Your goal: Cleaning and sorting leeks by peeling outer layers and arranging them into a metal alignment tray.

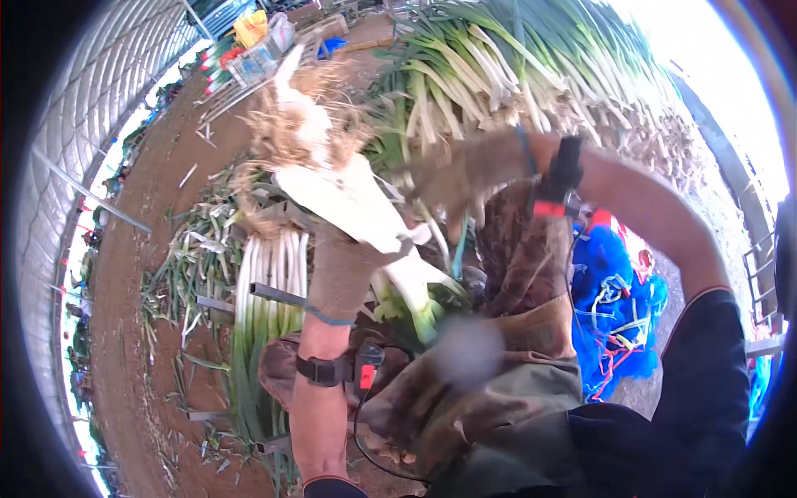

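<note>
My left hand [342, 270], in a tan glove, is closed around a green onion [357, 203] with a thick white stalk. Its shaggy brown roots [286, 133] point away from me and its green end hangs toward my lap. My right hand [477, 174], also gloved, is stretched across to the right of the stalk. Motion smears its fingers, so I cannot tell whether they hold anything. Below and left of my left hand, a row of green onions [270, 282] lies side by side on a metal rack [278, 295], white ends away from me.
A large heap of untrimmed green onions [515, 75] lies at the far right. Blue netting [614, 299] with coloured cords is beside my right leg. Leaf scraps [195, 266] litter the dirt floor [124, 307] at left. Crates and bags [257, 50] stand at the back.
</note>
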The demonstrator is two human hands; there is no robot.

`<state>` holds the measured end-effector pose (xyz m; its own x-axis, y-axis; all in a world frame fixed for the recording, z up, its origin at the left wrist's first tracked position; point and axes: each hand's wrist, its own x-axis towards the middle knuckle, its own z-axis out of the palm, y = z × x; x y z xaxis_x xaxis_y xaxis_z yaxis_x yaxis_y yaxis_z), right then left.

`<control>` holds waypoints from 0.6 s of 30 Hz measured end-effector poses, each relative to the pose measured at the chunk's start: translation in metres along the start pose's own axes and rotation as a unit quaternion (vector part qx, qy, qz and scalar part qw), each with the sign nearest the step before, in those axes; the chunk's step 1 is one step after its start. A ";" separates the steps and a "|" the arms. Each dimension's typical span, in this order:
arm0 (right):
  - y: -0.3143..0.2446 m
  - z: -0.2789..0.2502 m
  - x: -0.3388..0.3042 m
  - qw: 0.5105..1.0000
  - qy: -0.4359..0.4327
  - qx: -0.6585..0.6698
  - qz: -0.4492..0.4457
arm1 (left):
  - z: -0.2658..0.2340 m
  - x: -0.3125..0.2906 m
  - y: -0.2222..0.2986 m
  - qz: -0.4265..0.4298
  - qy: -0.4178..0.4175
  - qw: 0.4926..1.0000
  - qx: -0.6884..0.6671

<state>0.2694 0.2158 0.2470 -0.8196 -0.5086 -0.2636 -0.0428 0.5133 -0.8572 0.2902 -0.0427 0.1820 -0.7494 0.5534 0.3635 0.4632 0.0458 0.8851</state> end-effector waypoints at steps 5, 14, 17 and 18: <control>0.025 0.127 0.036 0.977 -0.055 -0.204 0.020 | -0.047 -0.005 0.009 -0.069 0.079 0.990 -0.089; -0.018 0.075 0.018 0.976 -0.146 0.162 0.020 | -0.062 -0.017 -0.020 -0.124 0.078 0.965 -0.217; -0.019 0.078 0.021 0.959 -0.117 0.257 0.005 | -0.046 -0.012 -0.025 -0.082 0.064 0.970 -0.218; -0.020 0.081 0.022 0.950 -0.110 0.291 0.005 | -0.047 -0.010 -0.036 -0.072 0.051 0.976 -0.198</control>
<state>0.2983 0.1382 0.2228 -0.6761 -0.6711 -0.3042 0.3402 0.0819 -0.9368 0.2590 -0.0885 0.1604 -0.8454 0.4787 0.2372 0.1466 -0.2192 0.9646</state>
